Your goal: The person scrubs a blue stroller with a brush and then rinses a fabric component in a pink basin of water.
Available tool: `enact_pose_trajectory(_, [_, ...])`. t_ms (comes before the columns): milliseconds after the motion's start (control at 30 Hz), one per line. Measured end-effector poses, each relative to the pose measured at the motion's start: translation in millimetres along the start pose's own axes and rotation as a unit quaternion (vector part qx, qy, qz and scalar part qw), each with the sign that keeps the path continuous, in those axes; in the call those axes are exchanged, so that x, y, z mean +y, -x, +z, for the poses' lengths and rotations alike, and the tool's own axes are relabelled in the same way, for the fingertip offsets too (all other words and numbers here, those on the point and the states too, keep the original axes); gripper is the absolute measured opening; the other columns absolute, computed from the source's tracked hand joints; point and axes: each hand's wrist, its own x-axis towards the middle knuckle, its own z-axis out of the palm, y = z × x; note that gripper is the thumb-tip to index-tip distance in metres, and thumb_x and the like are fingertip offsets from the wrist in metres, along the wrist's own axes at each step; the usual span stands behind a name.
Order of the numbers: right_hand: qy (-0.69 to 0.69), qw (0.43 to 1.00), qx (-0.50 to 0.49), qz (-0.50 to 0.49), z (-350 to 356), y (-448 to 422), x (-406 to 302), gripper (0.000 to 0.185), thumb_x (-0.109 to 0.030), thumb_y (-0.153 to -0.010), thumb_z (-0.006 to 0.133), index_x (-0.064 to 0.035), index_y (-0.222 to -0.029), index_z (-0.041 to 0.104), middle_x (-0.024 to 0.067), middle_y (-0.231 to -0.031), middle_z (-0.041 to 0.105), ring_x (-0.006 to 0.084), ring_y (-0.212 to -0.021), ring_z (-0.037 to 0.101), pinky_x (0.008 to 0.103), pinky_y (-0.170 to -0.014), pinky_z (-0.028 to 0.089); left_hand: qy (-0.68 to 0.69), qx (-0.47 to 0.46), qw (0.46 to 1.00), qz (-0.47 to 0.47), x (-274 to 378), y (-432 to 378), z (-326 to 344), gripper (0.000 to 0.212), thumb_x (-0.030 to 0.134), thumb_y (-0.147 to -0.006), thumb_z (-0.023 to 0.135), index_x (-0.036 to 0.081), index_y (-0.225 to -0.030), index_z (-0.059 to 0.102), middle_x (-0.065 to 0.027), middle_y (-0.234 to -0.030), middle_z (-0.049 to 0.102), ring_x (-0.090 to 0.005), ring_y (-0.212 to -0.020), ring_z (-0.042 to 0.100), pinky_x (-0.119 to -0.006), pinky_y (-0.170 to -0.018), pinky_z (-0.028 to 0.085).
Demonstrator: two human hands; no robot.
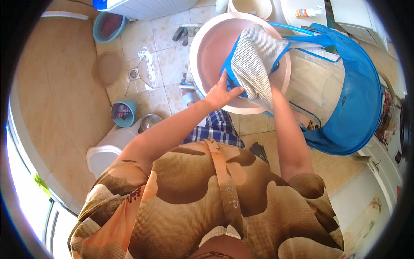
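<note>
A large pale pink plastic basin (207,39) stands in front of me. Bunched over it is the white mesh (255,61) of a blue-and-white collapsible mesh item with blue fabric trim. My left hand (223,92) grips the blue fabric at the mesh's near left side, thumb and index finger spread along it. My right forearm reaches in from the right, and the mesh covers my right hand, so its grip is hidden. The item's wide blue fabric end (359,97) hangs outside the basin on the right, held round by a hoop-like rim.
On the tiled floor to the left are a floor drain (133,73), a blue basin (109,27), a blue bucket (123,113) and a metal bowl (150,123). A white bin (103,155) stands nearby. A bottle (309,13) rests on a white surface beyond the basin.
</note>
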Motion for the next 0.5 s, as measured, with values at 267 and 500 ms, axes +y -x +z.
enact_pose_trajectory(267, [-0.151,0.986,0.074,0.007,-6,-80,-27,0.059,-0.034,-0.094,0.057,-0.0082,-0.142,0.037,0.0101,-0.134,0.042,0.0216,-0.115,0.045,0.0322,-0.094,0.041,0.043,0.100,0.994,0.014,24,-3,5,0.113,0.060,-0.081,0.069,-0.001,-0.152,0.006,-0.0291,-0.134,0.051,-0.0323,-0.127,0.050,-0.035,-0.105,0.038])
enact_pose_trajectory(500, [-0.066,0.997,-0.031,0.005,-6,-5,-16,0.065,-0.037,-0.095,0.055,-0.0090,-0.147,0.029,0.0112,-0.145,0.033,0.0237,-0.127,0.038,0.0345,-0.102,0.036,-0.133,0.087,0.987,0.003,26,-5,5,0.091,0.039,-0.085,0.066,0.003,-0.151,0.015,-0.0270,-0.147,0.035,-0.0401,-0.133,0.041,-0.040,-0.111,0.034])
